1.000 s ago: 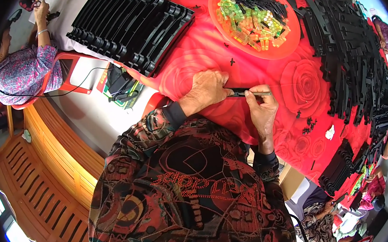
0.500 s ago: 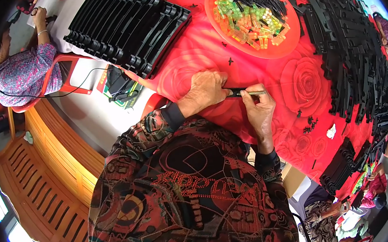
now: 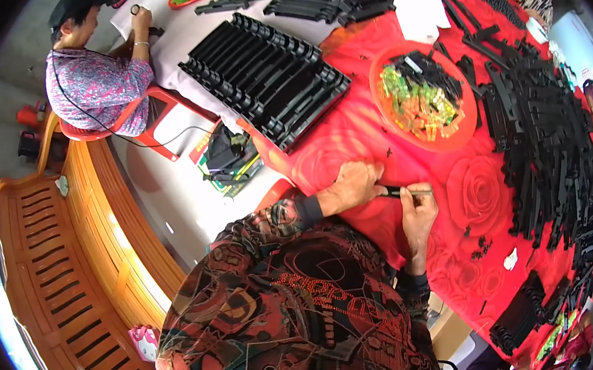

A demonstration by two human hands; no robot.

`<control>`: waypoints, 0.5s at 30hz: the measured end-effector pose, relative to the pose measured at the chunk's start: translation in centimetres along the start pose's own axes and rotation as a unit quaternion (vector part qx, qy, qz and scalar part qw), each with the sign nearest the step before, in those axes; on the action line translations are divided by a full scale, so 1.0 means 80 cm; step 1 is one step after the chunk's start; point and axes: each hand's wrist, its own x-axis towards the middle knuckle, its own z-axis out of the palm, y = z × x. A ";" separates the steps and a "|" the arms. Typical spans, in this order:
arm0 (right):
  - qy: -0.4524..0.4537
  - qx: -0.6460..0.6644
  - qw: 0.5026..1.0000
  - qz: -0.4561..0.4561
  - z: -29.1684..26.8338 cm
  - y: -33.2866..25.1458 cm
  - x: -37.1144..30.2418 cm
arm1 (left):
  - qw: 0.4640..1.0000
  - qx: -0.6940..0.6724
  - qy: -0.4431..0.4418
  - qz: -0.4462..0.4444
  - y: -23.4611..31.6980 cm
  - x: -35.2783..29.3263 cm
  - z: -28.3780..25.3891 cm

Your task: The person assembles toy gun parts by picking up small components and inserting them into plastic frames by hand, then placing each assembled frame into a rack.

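Close to the table's near edge, my two hands meet over the red rose-patterned cloth. My left hand [image 3: 356, 187] is closed, its fingers pinching one end of a small dark piece [image 3: 392, 191], mostly hidden by the fingers. Opposite it, my right hand [image 3: 419, 214] grips a slim, pen-like tool [image 3: 423, 192] between thumb and fingers. The tool's tip points left, toward the dark piece. Tiny black cross-shaped parts [image 3: 388, 152] lie on the cloth beyond my hands, and a cluster of small black bits [image 3: 481, 246] is to their right.
An orange-red bowl [image 3: 474, 119] holds yellow, green and orange vials with black pieces. Black trough-like parts [image 3: 268, 80] stand in a row at the far left. Long black strips [image 3: 550, 153] pile up on the right. A seated person [image 3: 98, 86] works at left, near a wooden bench [image 3: 70, 278].
My view has tilted, so the table and both hands appear lower and further right. Both hands keep their grip, with little change between them.
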 end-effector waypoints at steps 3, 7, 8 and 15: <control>0.032 0.144 0.988 0.046 -0.011 0.011 -0.010 | 0.994 0.013 0.070 0.079 0.020 -0.013 -0.025; 0.103 0.161 0.982 0.013 -0.029 0.015 -0.025 | 0.967 0.084 0.136 0.196 0.029 -0.042 -0.035; 0.102 0.161 0.982 0.011 -0.032 0.021 -0.028 | 0.959 0.113 0.128 0.225 0.027 -0.047 -0.030; 0.157 0.307 0.937 0.056 -0.024 0.059 -0.046 | 0.949 0.208 0.073 0.227 0.016 -0.048 -0.024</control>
